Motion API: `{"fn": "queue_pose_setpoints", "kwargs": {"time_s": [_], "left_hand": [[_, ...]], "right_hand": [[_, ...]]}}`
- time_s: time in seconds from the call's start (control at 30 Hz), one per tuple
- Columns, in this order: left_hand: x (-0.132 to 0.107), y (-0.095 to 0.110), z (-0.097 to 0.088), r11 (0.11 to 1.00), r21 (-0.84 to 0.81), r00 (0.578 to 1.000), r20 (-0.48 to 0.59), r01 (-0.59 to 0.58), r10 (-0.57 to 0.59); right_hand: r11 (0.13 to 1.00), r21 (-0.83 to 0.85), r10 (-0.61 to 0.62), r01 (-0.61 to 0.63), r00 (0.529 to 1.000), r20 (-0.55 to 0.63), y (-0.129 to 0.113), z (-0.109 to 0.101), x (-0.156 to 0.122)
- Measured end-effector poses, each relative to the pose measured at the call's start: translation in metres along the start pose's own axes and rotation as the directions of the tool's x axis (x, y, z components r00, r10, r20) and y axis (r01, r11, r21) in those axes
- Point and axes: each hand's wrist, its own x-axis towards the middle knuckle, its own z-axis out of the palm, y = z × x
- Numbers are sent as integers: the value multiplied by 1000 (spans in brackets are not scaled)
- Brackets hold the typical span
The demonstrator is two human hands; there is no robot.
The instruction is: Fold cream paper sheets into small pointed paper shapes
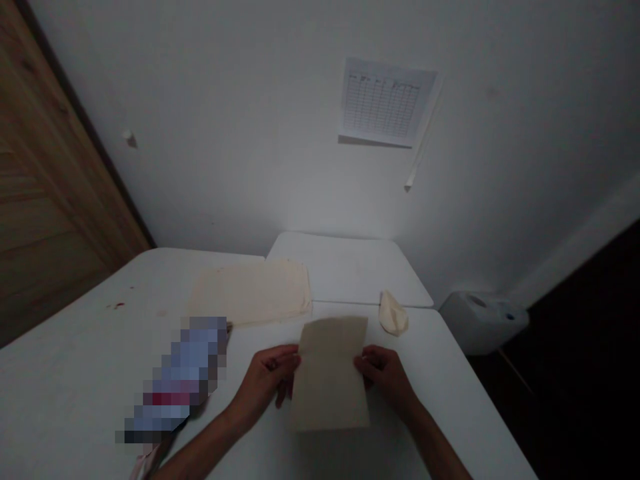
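Observation:
Above the near part of the white table, a flat beige rectangle [330,380], apparently cloth, is held up between both hands. My left hand [274,373] pinches its left edge between thumb and fingers. On the opposite edge, my right hand [383,373] has the same kind of grip. Its top edge curves slightly. Beyond my left hand lies a larger flat layer of beige cloth [255,290]. A small crumpled beige cloth [393,315] rests past my right hand. My fingertips behind the held piece are hidden.
The white table [75,373] meets another white tabletop [350,267] against the wall. A pixelated blue item [180,380] is beside my left forearm. A printed sheet [387,103] hangs on the wall. A white container [483,323] stands right of the table, a wooden door [45,167] at left.

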Motion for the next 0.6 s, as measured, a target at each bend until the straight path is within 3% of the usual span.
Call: {"fn": "queue_pose_setpoints", "kwargs": {"time_s": [0.2,0.33,0.43,0.6], "left_hand": [[0,-5,-2,1000,13,1000,-20,13,-13],[-1,-4,-2,992,124,1000,21,-20,17],[-3,5,2,978,196,993,111,-67,46],[0,23,14,944,284,966,240,-166,98]], "right_hand": [[1000,-31,-4,5,1000,29,-2,-4,-1],[999,-11,-40,40,998,53,-12,-7,1],[1000,5,29,-30,986,164,-26,-8,3],[944,-328,121,43,878,462,-45,4,3]]}}
